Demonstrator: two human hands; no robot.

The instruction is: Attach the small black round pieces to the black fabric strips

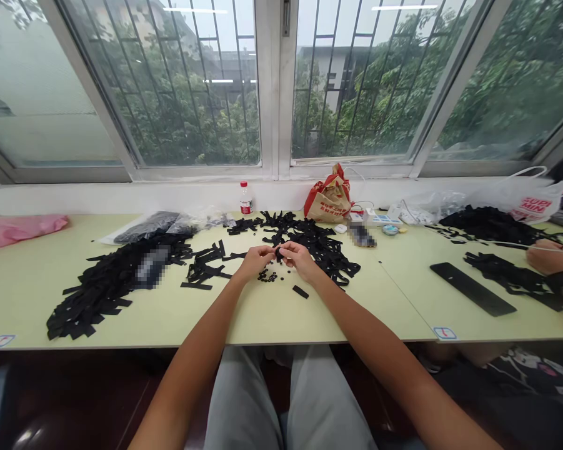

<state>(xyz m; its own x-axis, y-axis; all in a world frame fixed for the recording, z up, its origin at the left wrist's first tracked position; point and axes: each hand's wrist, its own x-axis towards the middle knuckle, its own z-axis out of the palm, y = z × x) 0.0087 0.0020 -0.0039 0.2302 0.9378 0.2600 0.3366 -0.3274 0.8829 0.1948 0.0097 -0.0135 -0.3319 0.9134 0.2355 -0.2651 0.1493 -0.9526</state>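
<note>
My left hand (257,260) and my right hand (298,259) meet above the table, fingers pinched together. Between the fingertips is a small black fabric strip (278,255), mostly covered by them. Just below my hands lie several small black round pieces, like rings or buttons (266,275). A single short black strip (300,292) rests on the table under my right wrist. Loose black strips (318,247) are heaped behind and to the right of my hands. A smaller group of strips (206,265) lies left of my left hand.
A long pile of black strips (98,284) spreads at left, near a plastic bag (145,226). At the back stand a red-capped bottle (246,199) and a paper bag (328,199). Rightward, another person's hand (548,256) is near black pieces and a flat black bar (471,289).
</note>
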